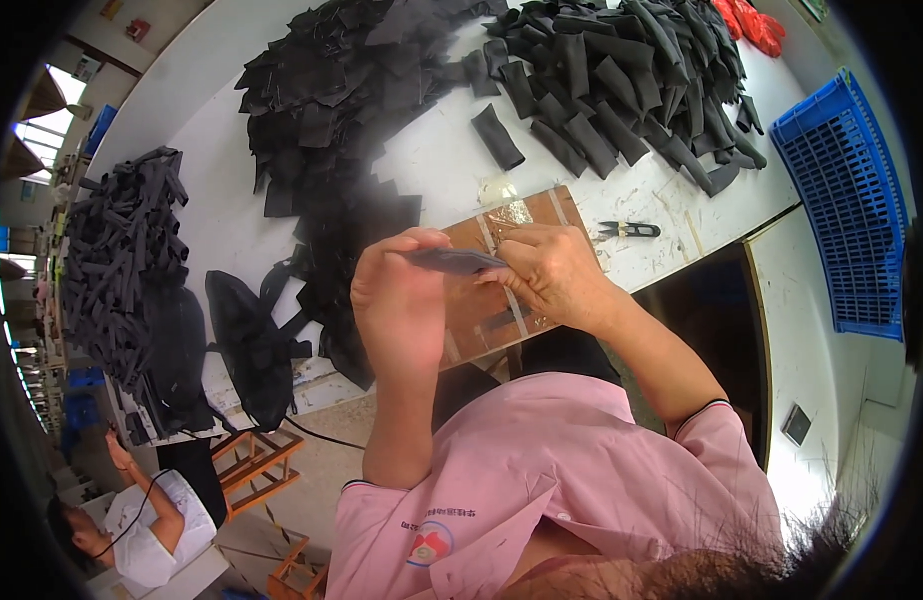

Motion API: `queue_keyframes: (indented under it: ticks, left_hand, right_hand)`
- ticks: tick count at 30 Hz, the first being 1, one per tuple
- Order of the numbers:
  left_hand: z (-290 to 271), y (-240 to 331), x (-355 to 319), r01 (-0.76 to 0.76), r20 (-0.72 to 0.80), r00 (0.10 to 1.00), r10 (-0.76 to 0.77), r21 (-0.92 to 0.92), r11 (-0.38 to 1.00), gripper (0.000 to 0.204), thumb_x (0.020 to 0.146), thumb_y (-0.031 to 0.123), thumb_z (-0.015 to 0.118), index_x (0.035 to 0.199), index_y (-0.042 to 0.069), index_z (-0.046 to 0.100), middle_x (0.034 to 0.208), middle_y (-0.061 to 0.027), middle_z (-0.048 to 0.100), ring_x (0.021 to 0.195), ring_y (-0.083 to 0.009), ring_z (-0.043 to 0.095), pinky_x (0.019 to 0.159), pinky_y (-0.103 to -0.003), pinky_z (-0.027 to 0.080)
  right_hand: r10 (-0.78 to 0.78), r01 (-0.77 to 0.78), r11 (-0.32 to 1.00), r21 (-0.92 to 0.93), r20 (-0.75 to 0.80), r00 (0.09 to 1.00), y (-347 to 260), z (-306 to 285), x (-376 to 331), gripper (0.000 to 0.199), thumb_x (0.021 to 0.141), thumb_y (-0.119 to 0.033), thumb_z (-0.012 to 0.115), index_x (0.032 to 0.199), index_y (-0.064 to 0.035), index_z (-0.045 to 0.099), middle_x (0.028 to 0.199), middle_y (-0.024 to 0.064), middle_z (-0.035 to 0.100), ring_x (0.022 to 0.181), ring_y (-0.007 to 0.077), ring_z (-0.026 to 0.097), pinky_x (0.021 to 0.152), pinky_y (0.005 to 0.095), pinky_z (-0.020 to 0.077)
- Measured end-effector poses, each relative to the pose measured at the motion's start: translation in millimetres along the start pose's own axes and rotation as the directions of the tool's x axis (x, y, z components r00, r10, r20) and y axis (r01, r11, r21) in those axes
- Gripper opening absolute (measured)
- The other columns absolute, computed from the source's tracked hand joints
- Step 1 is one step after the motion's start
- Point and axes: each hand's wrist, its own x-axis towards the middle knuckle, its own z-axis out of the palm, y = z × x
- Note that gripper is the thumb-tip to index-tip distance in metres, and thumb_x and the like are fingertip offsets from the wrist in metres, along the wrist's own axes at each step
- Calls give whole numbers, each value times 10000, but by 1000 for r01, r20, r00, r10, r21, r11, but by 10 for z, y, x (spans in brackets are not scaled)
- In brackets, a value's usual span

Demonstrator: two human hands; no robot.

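Note:
Both hands hold one dark grey flat piece of fabric [452,261] above a brown board [560,208]. My left hand [400,290] is closed on its left end, fingers curled over the edge. At its right end my right hand [557,270] pinches the piece between thumb and fingers. Strips of clear tape run across the board under my hands. Thread snips [630,229] with a black handle lie on the white table to the right of the board.
Flat black pieces [332,90] are heaped ahead. Black fabric tubes [622,80] lie at the far right, near a red plastic bag [754,25]. Bundled black strips [122,250] and a black pouch [247,345] lie left. A blue crate [844,200] stands right; another person [157,520] sits lower left.

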Motion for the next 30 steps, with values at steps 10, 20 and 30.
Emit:
queue_keyframes:
  ticks: [10,20,30]
  left_hand:
    - [-517,-14,-115,108,-333,918,213,730,675,135,841,55,496,910,-39,564,857,-123,614,790,-159,582,752,-267,447]
    - [-791,-248,131,-9,112,974,199,890,-456,262,702,36,624,955,9,562,851,-140,558,785,-281,556,684,-349,454]
    - [-914,-261,367,116,-174,984,-24,749,-652,147,731,105,609,857,31,594,787,-124,583,686,-321,579,619,-374,472]
  right_hand:
    - [-375,404,914,-26,-432,820,122,-417,545,206,679,-135,583,836,-2,590,794,109,570,699,272,542,598,332,445]
    - [130,-172,535,-827,-120,984,2422,-114,436,373,734,-217,589,1101,-277,561,1284,41,392,1240,251,274,907,500,308]
    - [380,-341,413,-845,-180,907,4037,-1153,527,448,787,-166,512,1229,-202,454,1248,132,448,1134,318,433,936,355,372]
